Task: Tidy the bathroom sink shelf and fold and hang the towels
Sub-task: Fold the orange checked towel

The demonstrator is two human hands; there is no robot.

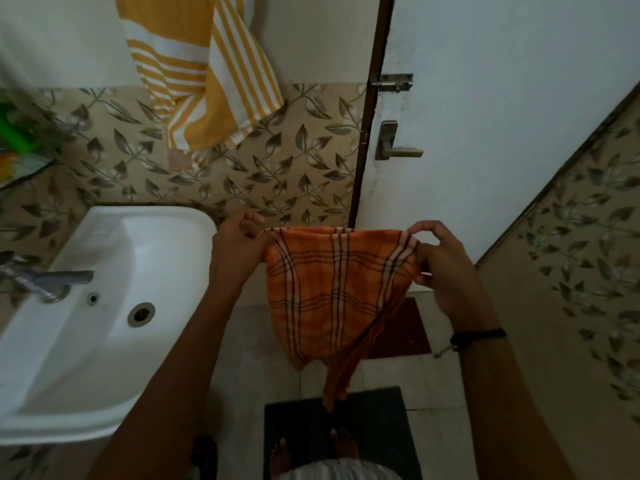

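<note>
Towel in hand: an orange checked cotton towel with dark and white stripes (pixel 329 289), held up in the air between the white ceramic washbasin (pixel 104 323) and the white door (pixel 485 133), its lower end hanging loose toward the dark floor mat (pixel 381 427).
Left grip: the left hand (pixel 239 244) is closed on the top corner at the towel's 10 o'clock, fingers pinched over the edge.
Right grip: the right hand (pixel 446 268) is closed on the opposite top corner at about 2 o'clock, cloth bunched under the thumb.
How it will handle: light, thin and quite limp, I'd say; it sags in the middle and one side trails in a narrow twisted tail, so it will not keep a shape by itself. Not slippery, nothing to break.
Where to take hold: at the corners, along the top hem, keeping it taut; the trailing tail at 6 o'clock probably wants straightening before any fold lies flat.
Other towel: a yellow and white striped towel (pixel 197 71) hangs on the wall at 11 o'clock of the orange one, well apart, draped unevenly.
</note>
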